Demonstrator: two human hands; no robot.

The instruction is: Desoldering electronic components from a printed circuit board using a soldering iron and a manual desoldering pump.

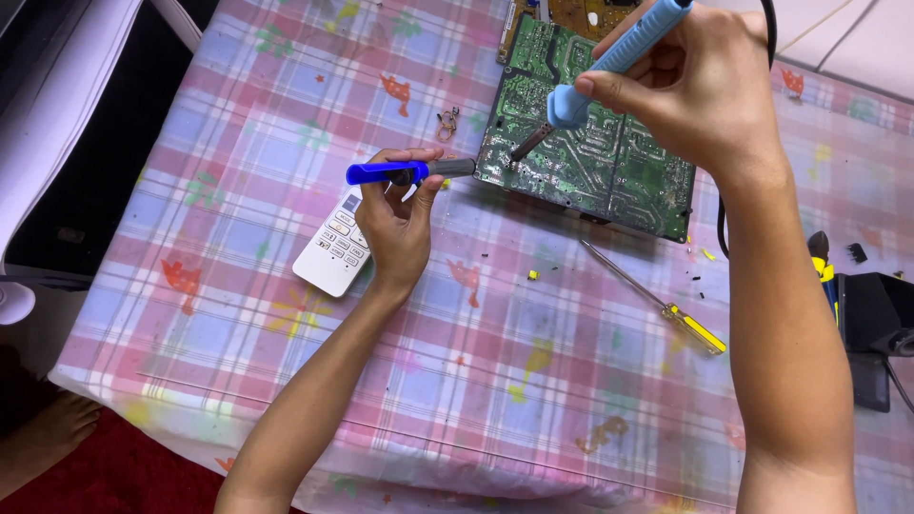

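right hand point(700, 86) gripped a light-blue soldering iron point(609, 62), tip down on the near-left corner of the green circuit board point(590, 162); left hand point(395, 224) closed around a blue-handled desoldering pump point(405, 172), nozzle at the board's left edge. board sat far-centre on a table under a pink-blue plaid cloth point(286, 114), with a white remote point(333, 249) beneath the left hand and a yellow-handled screwdriver point(657, 300) near the right forearm. red floor point(124, 476) showed past the near-left corner.

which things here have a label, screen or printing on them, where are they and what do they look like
Remote control: white, oblong, small pale screen at its top end and rows of buttons, on the checked tablecloth just beside the left hand.
Circuit board: green, rectangular, pale printed markings and traces, under the soldering iron in the right hand.
No packages or signs in view.
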